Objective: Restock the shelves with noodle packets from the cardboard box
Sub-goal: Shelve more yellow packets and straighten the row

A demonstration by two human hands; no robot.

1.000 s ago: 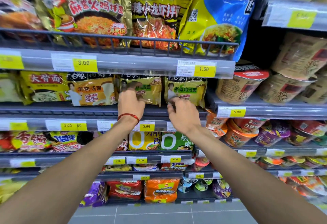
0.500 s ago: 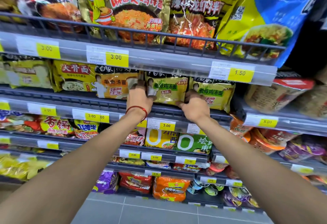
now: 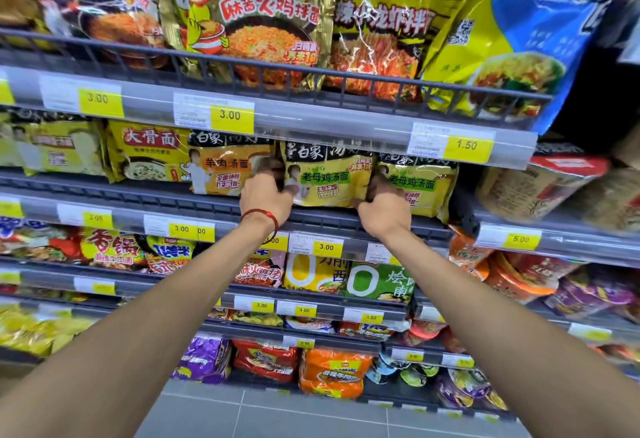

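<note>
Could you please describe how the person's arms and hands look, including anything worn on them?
The left hand and the right hand are both bare, without gloves. The forearms are uncovered too, with no sleeves in view. A thin red cord bracelet circles the left wrist. The right wrist shows no band or watch, and no rings can be made out.

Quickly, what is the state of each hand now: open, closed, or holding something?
Left hand: grips the left edge of the yellow-green noodle packet.
Right hand: grips the same packet at its lower right edge.
</note>
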